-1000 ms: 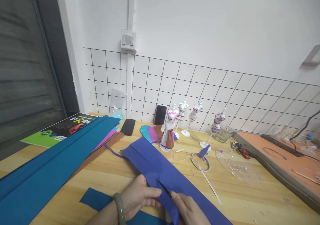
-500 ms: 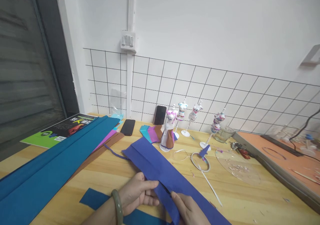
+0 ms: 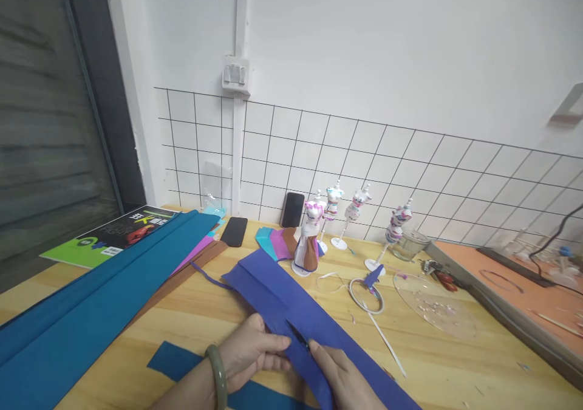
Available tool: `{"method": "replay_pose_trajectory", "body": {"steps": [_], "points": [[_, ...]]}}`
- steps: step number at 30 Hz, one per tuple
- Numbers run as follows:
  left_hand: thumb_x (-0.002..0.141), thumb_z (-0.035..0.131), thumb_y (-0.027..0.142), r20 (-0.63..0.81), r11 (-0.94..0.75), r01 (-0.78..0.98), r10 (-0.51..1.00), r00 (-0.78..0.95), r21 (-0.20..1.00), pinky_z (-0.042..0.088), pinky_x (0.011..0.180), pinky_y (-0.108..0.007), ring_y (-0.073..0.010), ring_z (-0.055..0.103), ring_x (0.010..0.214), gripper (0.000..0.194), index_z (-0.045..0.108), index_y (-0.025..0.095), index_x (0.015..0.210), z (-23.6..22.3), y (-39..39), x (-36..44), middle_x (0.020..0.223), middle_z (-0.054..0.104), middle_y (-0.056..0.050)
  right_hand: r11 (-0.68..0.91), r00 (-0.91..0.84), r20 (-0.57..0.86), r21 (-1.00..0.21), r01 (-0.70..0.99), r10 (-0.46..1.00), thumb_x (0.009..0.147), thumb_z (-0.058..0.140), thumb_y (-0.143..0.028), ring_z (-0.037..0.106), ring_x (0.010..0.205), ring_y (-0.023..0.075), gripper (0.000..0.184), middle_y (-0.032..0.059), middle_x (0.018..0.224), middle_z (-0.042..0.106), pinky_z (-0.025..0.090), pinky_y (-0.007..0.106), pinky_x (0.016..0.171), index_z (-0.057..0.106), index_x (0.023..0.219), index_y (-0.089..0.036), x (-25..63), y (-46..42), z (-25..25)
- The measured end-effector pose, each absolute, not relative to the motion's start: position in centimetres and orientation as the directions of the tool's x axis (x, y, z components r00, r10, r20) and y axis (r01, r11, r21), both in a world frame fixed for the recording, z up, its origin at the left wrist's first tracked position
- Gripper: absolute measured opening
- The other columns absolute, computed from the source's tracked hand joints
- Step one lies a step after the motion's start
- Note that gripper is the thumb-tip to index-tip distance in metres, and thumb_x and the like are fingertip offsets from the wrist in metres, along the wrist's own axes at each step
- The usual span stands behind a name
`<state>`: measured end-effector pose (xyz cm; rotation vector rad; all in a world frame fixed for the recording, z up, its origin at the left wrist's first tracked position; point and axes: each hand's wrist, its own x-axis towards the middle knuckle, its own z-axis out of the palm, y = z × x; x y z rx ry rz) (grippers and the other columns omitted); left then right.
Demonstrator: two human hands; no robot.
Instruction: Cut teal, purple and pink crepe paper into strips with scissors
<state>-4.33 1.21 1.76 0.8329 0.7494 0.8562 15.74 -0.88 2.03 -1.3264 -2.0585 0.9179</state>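
Note:
A long sheet of blue-violet paper [image 3: 291, 288], which looks like crepe paper, lies slantwise on the wooden table. My left hand [image 3: 259, 352], with a green bangle on its wrist, pinches the sheet's near edge between thumb and fingers. Small scissors [image 3: 298, 335] with dark pointed blades are held in my right hand [image 3: 339, 373]; their handles are hidden by the fingers. The blades lie at the paper, pointing away to the left, just right of my left thumb. A strip of paper hangs down between the hands. Beneath my left wrist lies a teal strip [image 3: 175, 360].
Teal paper [image 3: 104, 288] and brown paper [image 3: 182, 273] spread at left. Several small mannequins [image 3: 314, 215] stand at the back near two phones [image 3: 234, 232]. Rightward are a tape roll [image 3: 367, 294], a clear disc with beads [image 3: 435, 307], a glass jar [image 3: 410, 246] and an orange tray [image 3: 501, 276].
The scissors' tip has moved slightly up and left, with more blade showing above the paper. My right hand has shifted a little upward; my left hand keeps its pinch.

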Motion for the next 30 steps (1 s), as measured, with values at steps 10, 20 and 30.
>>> {"method": "replay_pose_trajectory", "body": {"steps": [10, 20, 30], "points": [[0.066, 0.073, 0.022, -0.173, 0.358, -0.335, 0.864, 0.474, 0.872, 0.048, 0.071, -0.029, -0.0201, 0.063, 0.083, 0.034, 0.064, 0.012, 0.097, 1.4, 1.3, -4.4, 0.094, 0.068, -0.012, 0.357, -0.464, 0.076, -0.751, 0.556, 0.883, 0.076, 0.058, -0.045, 0.058, 0.103, 0.0283, 0.047, 0.012, 0.113, 0.065, 0.043, 0.032, 0.091, 0.063, 0.113, -0.016, 15.6, 0.0, 1.5], [0.069, 0.071, 0.02, -0.15, 0.349, -0.346, 0.859, 0.489, 0.871, 0.048, 0.072, -0.03, -0.0195, 0.063, 0.083, 0.031, 0.064, 0.014, 0.099, 1.1, 1.4, -4.4, 0.096, 0.067, -0.011, 0.208, -0.396, -0.04, -0.8, 0.563, 0.917, 0.073, 0.06, -0.051, 0.056, 0.106, 0.0294, 0.052, 0.0119, 0.113, 0.064, 0.04, 0.032, 0.093, 0.065, 0.11, -0.015, 14.8, -0.6, 3.4], [0.067, 0.073, 0.021, -0.154, 0.356, -0.348, 0.856, 0.493, 0.867, 0.048, 0.072, -0.03, -0.0211, 0.063, 0.085, 0.036, 0.064, 0.013, 0.1, 1.4, 1.3, -4.4, 0.095, 0.068, -0.012, 0.038, -0.298, -0.152, -0.837, 0.546, 0.942, 0.083, 0.038, -0.06, 0.063, 0.081, 0.0253, 0.058, 0.0109, 0.084, 0.072, 0.045, 0.029, 0.077, 0.072, 0.084, -0.013, 13.1, -0.9, 5.8]]}}
